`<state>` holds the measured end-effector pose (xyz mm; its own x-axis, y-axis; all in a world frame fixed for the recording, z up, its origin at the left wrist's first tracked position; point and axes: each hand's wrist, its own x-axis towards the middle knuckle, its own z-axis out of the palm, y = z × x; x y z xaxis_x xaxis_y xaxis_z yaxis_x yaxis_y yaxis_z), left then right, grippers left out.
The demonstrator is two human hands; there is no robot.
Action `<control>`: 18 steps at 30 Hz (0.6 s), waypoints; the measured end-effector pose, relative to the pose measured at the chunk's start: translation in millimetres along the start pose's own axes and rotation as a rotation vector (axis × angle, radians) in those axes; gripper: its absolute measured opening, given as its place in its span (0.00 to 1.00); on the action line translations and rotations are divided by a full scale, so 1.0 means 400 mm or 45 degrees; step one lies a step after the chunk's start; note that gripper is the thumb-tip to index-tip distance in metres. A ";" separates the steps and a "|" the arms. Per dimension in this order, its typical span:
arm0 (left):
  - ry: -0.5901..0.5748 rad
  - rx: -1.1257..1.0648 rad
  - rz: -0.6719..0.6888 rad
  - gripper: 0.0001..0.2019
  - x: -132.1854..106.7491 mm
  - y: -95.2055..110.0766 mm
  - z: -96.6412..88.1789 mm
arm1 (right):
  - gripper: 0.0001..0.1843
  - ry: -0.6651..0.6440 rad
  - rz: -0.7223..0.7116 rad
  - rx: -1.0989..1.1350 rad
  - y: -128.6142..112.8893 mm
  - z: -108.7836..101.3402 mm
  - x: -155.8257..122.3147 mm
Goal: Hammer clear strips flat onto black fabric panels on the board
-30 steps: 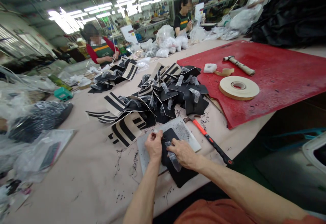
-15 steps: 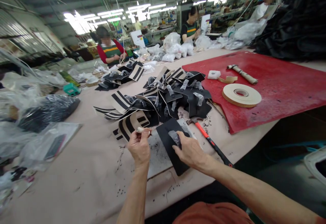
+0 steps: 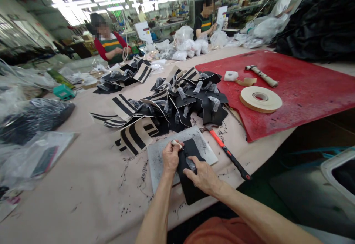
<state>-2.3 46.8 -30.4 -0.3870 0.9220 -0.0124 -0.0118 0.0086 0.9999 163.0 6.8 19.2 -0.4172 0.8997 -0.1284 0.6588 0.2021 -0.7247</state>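
My left hand (image 3: pixel 170 158) is closed around a small tool with a white handle (image 3: pixel 176 144). Its thin dark tip points at the upper part of a black panel (image 3: pixel 192 193); whether it touches cannot be made out. My right hand (image 3: pixel 205 178) grips a plastic-wrapped piece (image 3: pixel 190 164) on the panel between thumb and fingers. The panel lies partly on a grey-white slab (image 3: pixel 157 159) and reaches past its near edge. Right of the slab rests a claw hammer (image 3: pixel 226 149) with an orange and black handle.
Behind the slab is a pile of black panels (image 3: pixel 181 99), some with cream-striped undersides. A red mat (image 3: pixel 299 92) at right carries a tape roll (image 3: pixel 260 99) and a wrapped hammer (image 3: pixel 262 75). Plastic bags (image 3: pixel 33 155) lie left. Several people work beyond the table.
My left hand has moved right with the white-handled tool, from beside the black panel to over its upper part. The panel sits slightly lower, with my right hand still on its wrapped piece.
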 end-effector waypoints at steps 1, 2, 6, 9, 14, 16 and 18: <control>-0.012 0.029 0.009 0.15 -0.001 -0.002 -0.002 | 0.25 0.004 -0.009 0.004 0.003 0.001 0.001; -0.023 0.063 0.016 0.15 -0.003 -0.002 -0.004 | 0.24 0.009 -0.021 0.002 0.006 0.003 0.002; -0.006 0.103 0.001 0.15 -0.006 0.006 -0.001 | 0.22 0.031 -0.086 -0.065 0.021 0.016 0.005; 0.050 0.044 -0.016 0.16 -0.006 0.008 0.011 | 0.19 0.036 -0.154 -0.092 0.031 0.023 0.007; 0.101 0.002 -0.041 0.17 -0.006 0.008 0.022 | 0.13 0.177 -0.268 -0.009 0.056 0.042 0.004; 0.095 -0.007 -0.050 0.17 -0.007 0.008 0.022 | 0.11 0.251 -0.271 0.019 0.066 0.051 -0.003; 0.089 -0.006 -0.051 0.17 -0.008 0.007 0.020 | 0.12 0.286 -0.248 0.039 0.072 0.055 -0.012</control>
<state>6.4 47.0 -27.5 -0.4494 0.8918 -0.0532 -0.0326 0.0432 0.9985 170.1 -0.4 -16.0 -0.3829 0.9088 0.1654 0.5591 0.3706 -0.7417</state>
